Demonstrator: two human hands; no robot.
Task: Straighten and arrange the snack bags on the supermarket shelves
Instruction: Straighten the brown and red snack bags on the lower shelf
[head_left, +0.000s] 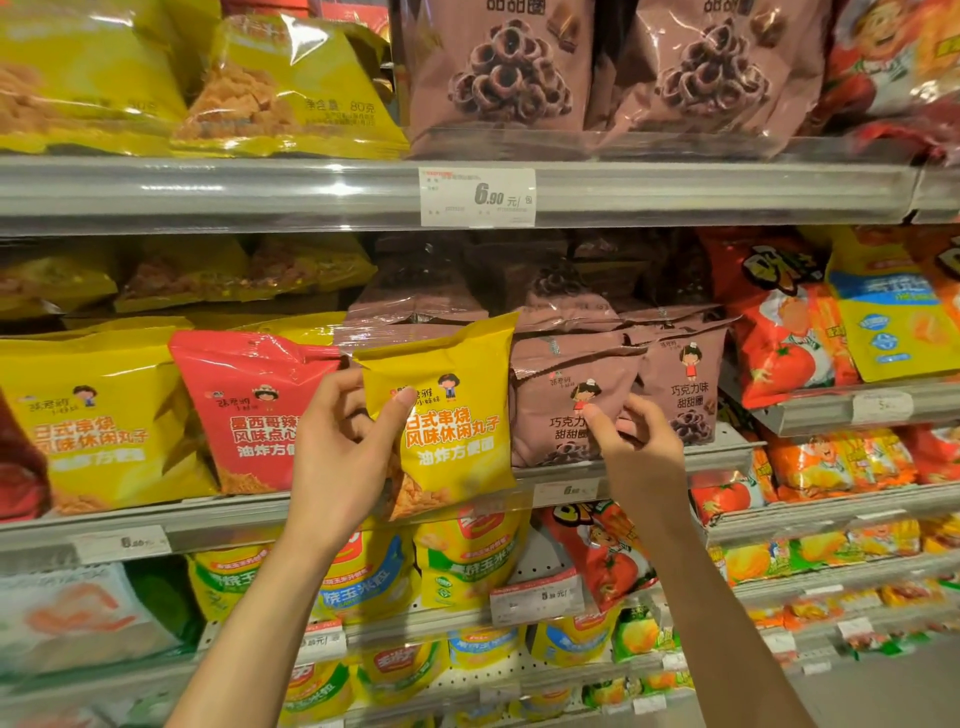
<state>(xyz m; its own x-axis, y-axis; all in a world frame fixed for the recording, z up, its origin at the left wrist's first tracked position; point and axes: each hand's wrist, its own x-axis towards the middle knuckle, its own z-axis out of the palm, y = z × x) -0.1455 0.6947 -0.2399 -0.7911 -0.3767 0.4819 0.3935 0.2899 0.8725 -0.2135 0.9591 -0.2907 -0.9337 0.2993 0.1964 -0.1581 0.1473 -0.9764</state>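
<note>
Snack bags mid-sort: left grip (343, 441) holds yellow bag (447, 415), right grip (631, 441) pinches brown bag (571, 405) beside it; rows behind untidy.

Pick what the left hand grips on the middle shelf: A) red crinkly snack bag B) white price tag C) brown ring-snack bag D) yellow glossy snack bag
D: the left hand grips the yellow glossy snack bag, thumb across its front, while the right hand pinches the neighbouring brown ring-snack bag.
</note>
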